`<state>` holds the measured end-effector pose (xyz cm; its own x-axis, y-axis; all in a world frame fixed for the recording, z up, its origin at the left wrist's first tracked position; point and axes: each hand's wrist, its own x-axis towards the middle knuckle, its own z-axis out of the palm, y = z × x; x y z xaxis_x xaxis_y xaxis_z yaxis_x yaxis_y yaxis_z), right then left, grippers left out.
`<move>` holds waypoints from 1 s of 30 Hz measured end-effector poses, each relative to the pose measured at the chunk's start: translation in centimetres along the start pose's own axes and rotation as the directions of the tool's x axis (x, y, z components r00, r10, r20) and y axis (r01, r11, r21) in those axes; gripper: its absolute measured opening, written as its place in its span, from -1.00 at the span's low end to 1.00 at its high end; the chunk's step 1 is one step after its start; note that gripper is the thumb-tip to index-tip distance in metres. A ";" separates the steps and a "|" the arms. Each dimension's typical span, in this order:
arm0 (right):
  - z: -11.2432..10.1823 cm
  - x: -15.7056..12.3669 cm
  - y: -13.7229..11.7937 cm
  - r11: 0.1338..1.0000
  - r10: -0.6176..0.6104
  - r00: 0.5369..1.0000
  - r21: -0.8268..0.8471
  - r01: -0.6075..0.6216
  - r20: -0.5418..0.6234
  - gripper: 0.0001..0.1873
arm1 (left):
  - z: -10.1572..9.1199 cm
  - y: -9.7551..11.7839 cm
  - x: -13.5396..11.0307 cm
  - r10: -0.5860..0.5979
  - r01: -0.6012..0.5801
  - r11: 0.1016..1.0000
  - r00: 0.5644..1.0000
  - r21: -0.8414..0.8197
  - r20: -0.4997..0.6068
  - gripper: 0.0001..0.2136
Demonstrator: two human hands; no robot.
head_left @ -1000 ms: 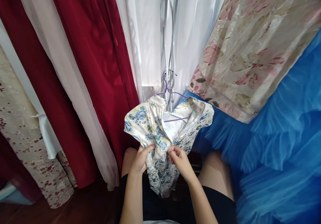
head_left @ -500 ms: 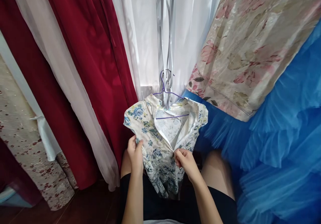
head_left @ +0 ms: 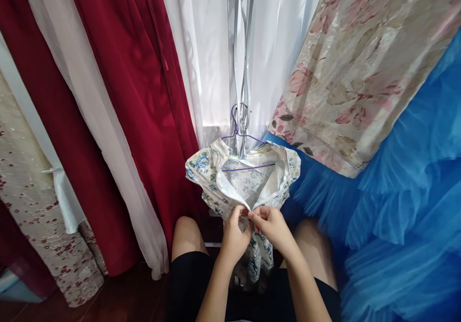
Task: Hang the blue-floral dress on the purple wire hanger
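Observation:
A cream dress (head_left: 212, 170) with blue and yellow flowers hangs on a purple wire hanger (head_left: 236, 132) in front of me. Its back opening gapes in a V that narrows to a point at my fingers. My left hand (head_left: 236, 230) pinches the fabric at the left of that point. Right beside it, my right hand (head_left: 270, 223) pinches the zipper area, fingertips touching those of the left. The zipper pull itself is hidden by my fingers. Below my hands the skirt falls in folds between my knees.
Dark red drapes (head_left: 118, 96) hang at the left, with a sheer pale one between. White fabric (head_left: 212, 48) and grey ribbons (head_left: 240, 62) are behind the hanger. A floral cloth (head_left: 345, 86) and blue tulle (head_left: 403, 226) fill the right side.
My left hand has moved right, from the dress's left side to the bottom of the V opening. My right hand stays at the zipper, and the dress has shifted slightly.

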<state>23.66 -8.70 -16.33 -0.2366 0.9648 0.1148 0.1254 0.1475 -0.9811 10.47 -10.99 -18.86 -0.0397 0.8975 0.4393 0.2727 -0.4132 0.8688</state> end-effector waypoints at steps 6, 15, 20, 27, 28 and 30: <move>0.4 1.1 -1.6 0.999 0.003 0.999 0.049 -0.005 0.041 -0.72 | -0.2 -0.8 0.2 0.012 -0.012 1.000 1.000 0.006 -0.026 -0.83; -1.5 9.8 -12.4 0.939 -0.232 0.941 0.196 0.282 -0.245 -0.75 | 2.0 -5.1 -2.1 -0.016 0.012 0.971 1.000 0.241 0.014 -0.87; -1.6 9.7 -14.3 0.932 -0.244 0.954 0.230 0.281 -0.177 -0.81 | -0.5 -4.1 -0.9 -0.015 -0.034 0.952 0.987 0.304 0.158 -0.89; -1.6 8.0 -13.6 0.934 -0.254 0.962 0.233 0.271 -0.101 -0.80 | -7.0 7.2 9.3 0.370 -0.344 0.923 0.917 0.175 -0.151 -0.71; -1.7 8.0 -13.8 0.932 -0.276 0.957 0.220 0.289 -0.090 -0.80 | -7.5 8.7 10.7 0.423 -0.392 0.895 0.897 0.213 -0.130 -0.69; -1.8 8.1 -13.8 0.928 -0.320 0.945 0.176 0.328 -0.072 -0.78 | -7.9 10.9 12.8 0.494 -0.454 0.824 0.868 0.339 -0.040 -0.80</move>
<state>21.70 -2.56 -1.55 -0.1940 0.8798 0.4339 -0.1303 0.4152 -0.9003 5.32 -5.27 -1.92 0.0615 0.5686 0.8203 0.5688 -0.6953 0.4394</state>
